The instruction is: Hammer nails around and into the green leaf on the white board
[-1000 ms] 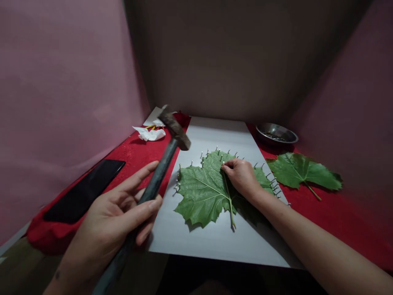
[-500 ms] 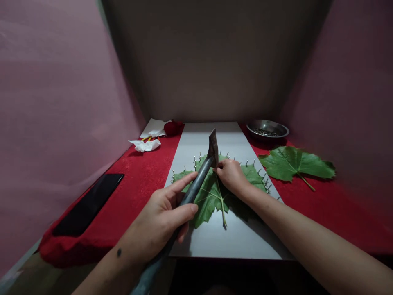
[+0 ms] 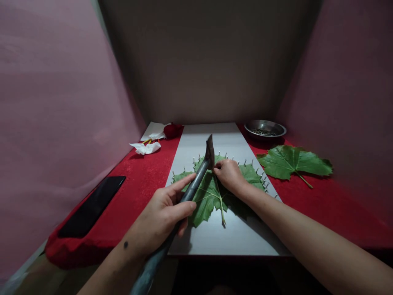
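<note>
My left hand [image 3: 166, 213] is closed around the dark handle of a hammer [image 3: 196, 182], index finger and thumb lying along it. The narrow metal head of the hammer is raised over a green leaf [image 3: 208, 200] on a white board [image 3: 211, 139]. My right hand [image 3: 229, 174] pinches something small just right of the hammer head, above the middle of the leaf; the fingers hide what it is. Several nails [image 3: 262, 178] stand upright along the leaf's outer edge. The leaf's stem points toward me.
A steel bowl [image 3: 265, 130] with nails stands at the back right. Another leaf [image 3: 294, 162] lies on the red cloth [image 3: 325, 205] before it. On the left are a black phone [image 3: 92, 207], crumpled white tissue [image 3: 145, 148] and a dark red round object [image 3: 172, 130].
The hammer head has dropped slightly and shifted a little left. My right hand stays pinched at nearly the same spot. The whole view has shifted slightly.
</note>
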